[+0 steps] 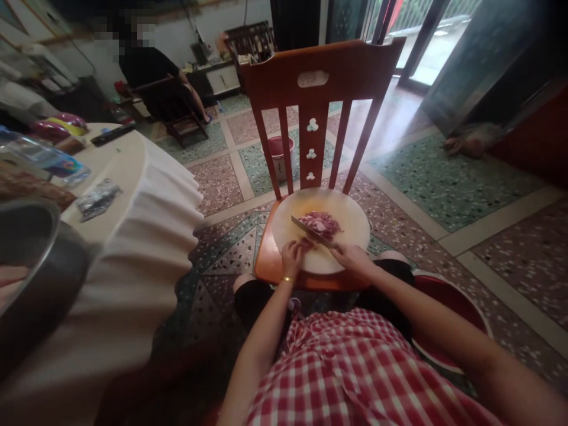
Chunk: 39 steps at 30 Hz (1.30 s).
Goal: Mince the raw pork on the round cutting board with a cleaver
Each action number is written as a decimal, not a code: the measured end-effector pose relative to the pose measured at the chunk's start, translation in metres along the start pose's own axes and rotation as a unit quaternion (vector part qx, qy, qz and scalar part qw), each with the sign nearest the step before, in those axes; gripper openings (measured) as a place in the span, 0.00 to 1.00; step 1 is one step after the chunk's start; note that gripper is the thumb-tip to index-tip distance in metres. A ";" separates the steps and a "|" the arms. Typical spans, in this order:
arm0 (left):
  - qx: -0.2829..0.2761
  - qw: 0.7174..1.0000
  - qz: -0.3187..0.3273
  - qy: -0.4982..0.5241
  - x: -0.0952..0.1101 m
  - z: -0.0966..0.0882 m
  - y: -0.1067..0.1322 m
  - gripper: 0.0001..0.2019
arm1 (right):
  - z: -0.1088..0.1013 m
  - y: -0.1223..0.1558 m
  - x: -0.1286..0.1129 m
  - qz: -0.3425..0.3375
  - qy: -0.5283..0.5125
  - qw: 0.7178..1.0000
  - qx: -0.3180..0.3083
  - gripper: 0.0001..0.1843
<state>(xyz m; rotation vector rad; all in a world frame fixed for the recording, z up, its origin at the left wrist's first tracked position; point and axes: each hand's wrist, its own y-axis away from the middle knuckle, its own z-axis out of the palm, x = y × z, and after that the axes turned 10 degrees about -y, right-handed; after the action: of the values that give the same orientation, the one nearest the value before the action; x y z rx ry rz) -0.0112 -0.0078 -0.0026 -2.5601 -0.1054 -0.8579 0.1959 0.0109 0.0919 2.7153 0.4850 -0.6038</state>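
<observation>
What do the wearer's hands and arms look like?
Left hand and right hand: no gloves. A gold-toned band circles the left wrist; none visible on the right. Forearms uncovered, no sleeves in view. Torso: red-and-white checked garment.

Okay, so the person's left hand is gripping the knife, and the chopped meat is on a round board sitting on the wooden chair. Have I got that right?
Not quite: the head view shows the knife gripped in the right hand, not the left. The chopped meat is indeed on a round board sitting on the wooden chair.
</observation>
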 end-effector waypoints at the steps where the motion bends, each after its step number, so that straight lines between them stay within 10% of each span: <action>1: 0.000 0.999 0.027 -0.017 0.002 0.001 0.001 0.10 | 0.000 0.003 -0.002 -0.006 0.007 1.000 -0.003 0.15; 8: -0.009 0.990 0.136 -0.044 0.005 0.012 -0.006 0.10 | 0.006 0.006 -0.008 -0.033 0.049 0.998 -0.028 0.10; 27: -0.035 0.994 0.070 -0.080 0.002 0.021 -0.007 0.08 | 0.010 -0.057 -0.042 -0.079 0.040 0.990 -0.114 0.12; 35: -0.040 0.996 0.069 -0.041 0.006 0.018 -0.006 0.09 | 0.008 -0.009 0.022 -0.016 0.068 0.993 -0.098 0.12; 39: -0.045 0.996 0.070 -0.015 0.006 0.016 -0.006 0.08 | -0.004 -0.004 0.018 0.004 0.094 0.992 -0.083 0.09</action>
<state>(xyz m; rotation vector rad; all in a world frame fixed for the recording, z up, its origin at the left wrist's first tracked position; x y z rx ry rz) 0.0013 0.0041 -0.0081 -2.6280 0.1046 -0.7864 0.2109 0.0203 0.0866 2.6241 0.5453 -0.2904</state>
